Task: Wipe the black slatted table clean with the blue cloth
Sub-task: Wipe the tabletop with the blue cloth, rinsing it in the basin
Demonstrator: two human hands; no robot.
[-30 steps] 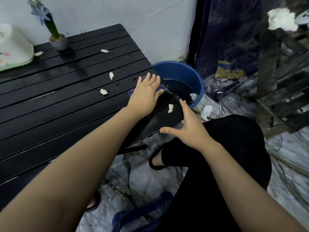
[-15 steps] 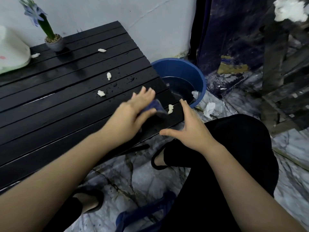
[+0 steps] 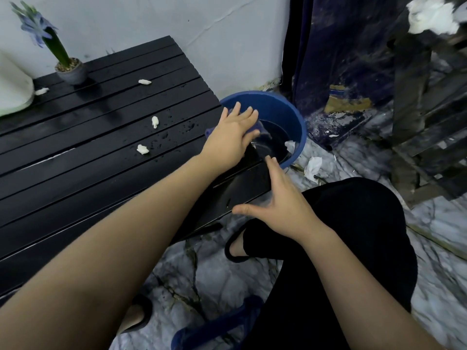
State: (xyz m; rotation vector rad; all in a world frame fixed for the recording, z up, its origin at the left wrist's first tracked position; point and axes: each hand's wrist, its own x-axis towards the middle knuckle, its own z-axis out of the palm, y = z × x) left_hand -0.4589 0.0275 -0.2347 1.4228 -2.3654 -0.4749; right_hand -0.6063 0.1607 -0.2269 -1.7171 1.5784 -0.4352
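Observation:
The black slatted table [image 3: 83, 157] fills the left, wet with droplets near its right end. My left hand [image 3: 232, 133] lies flat on the blue cloth [image 3: 260, 128], which is mostly hidden under it at the table's right edge, over the rim of the blue bucket. My right hand [image 3: 278, 205] is spread, its fingers against the table's near right corner, holding nothing. Three white scraps lie on the slats: one near the middle [image 3: 142, 149], one above it [image 3: 155, 121], one further back [image 3: 144, 82].
A blue bucket [image 3: 285, 109] with dark water stands on the marble floor beside the table's right end. A potted blue flower [image 3: 70, 70] and a white object [image 3: 12, 89] stand at the table's back left. Crumpled white paper [image 3: 312, 166] lies by the bucket.
My left hand pulled the cloth toward the near corner, then pushed it back out to the table's right edge over the bucket. The white scrap by my right hand is gone from the table.

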